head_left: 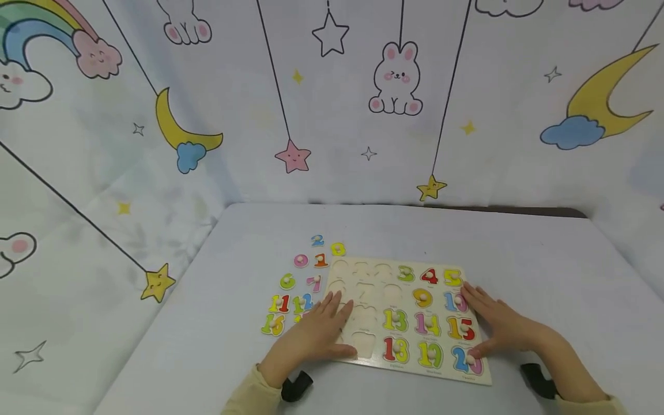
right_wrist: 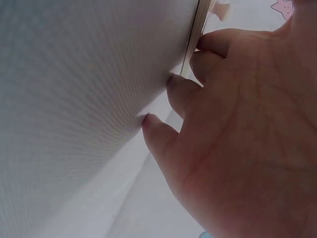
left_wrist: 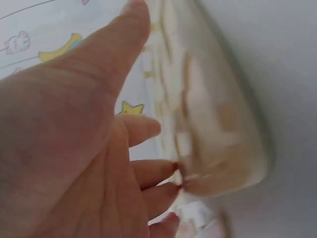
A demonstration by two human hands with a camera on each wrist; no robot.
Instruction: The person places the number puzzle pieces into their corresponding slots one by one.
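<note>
A cream wooden number puzzle board [head_left: 365, 317] lies on the table between both hands. Number pieces with knobs fill its right part, among them a red 4 [head_left: 429, 276] and a two-colour 20 [head_left: 467, 360]; bare recesses show on the left. My left hand [head_left: 316, 331] rests over the board's left edge, fingers spread and fairly straight, thumb near the lower edge. In the left wrist view the board is blurred. At the right edge my right hand [head_left: 503, 323] touches the board with extended fingers, its thumb by the 20. In the right wrist view its fingertips meet the board edge and tabletop.
Loose number pieces lie left of the board, including a blue 2 [head_left: 317, 240], an orange 1 [head_left: 321, 261], a green 6 [head_left: 287, 281] and an 11 [head_left: 279, 304]. Some are partly behind the left hand. A patterned cloth [head_left: 337, 115] hangs behind the white table [head_left: 197, 346].
</note>
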